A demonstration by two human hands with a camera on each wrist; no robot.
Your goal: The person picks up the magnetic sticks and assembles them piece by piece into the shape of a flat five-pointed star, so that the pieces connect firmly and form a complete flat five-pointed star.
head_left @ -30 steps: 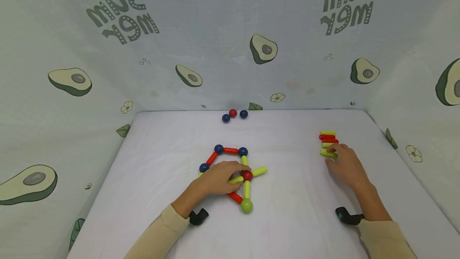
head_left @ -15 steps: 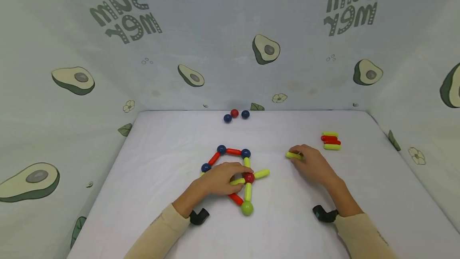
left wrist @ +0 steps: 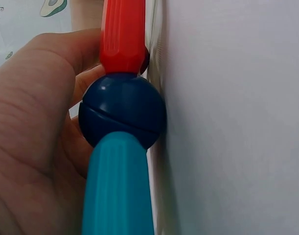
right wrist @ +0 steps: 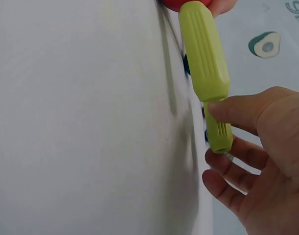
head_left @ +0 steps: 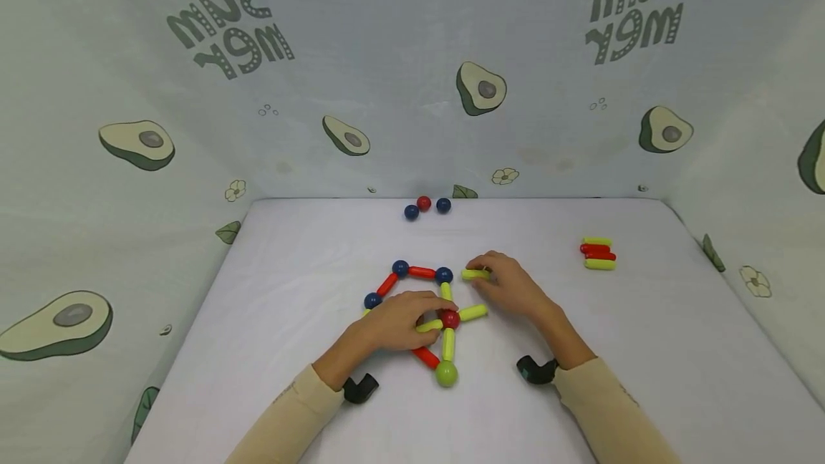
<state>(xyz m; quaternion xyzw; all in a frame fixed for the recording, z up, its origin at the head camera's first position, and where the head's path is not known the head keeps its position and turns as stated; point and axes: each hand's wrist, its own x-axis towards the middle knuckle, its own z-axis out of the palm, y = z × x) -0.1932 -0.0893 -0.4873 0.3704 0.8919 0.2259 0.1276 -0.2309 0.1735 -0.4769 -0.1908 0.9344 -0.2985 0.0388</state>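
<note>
A toy frame of magnetic rods and balls lies on the white table. My left hand (head_left: 399, 321) reaches over it and pinches the red ball (head_left: 451, 319), from which several yellow-green rods spread. Red rods (head_left: 422, 273) and blue balls (head_left: 400, 268) form its far side; a green ball (head_left: 447, 374) marks the near corner. Beside the palm, a teal rod (left wrist: 118, 186) meets a blue ball (left wrist: 122, 110). My right hand (head_left: 515, 292) holds a yellow-green magnetic rod (right wrist: 218, 129) between thumb and fingers, right of the frame and apart from it in the head view. The left hand hides part of the frame.
Two loose blue balls (head_left: 443, 205) and a red one (head_left: 423, 203) sit at the table's far edge. At the right, a small row of red and yellow-green rods (head_left: 599, 264) lies side by side. A printed cloth (head_left: 387, 92) hangs behind.
My right hand has taken a yellow-green rod from the row at the right and carried it left, close to the frame. The left hand stays in place on the frame.
</note>
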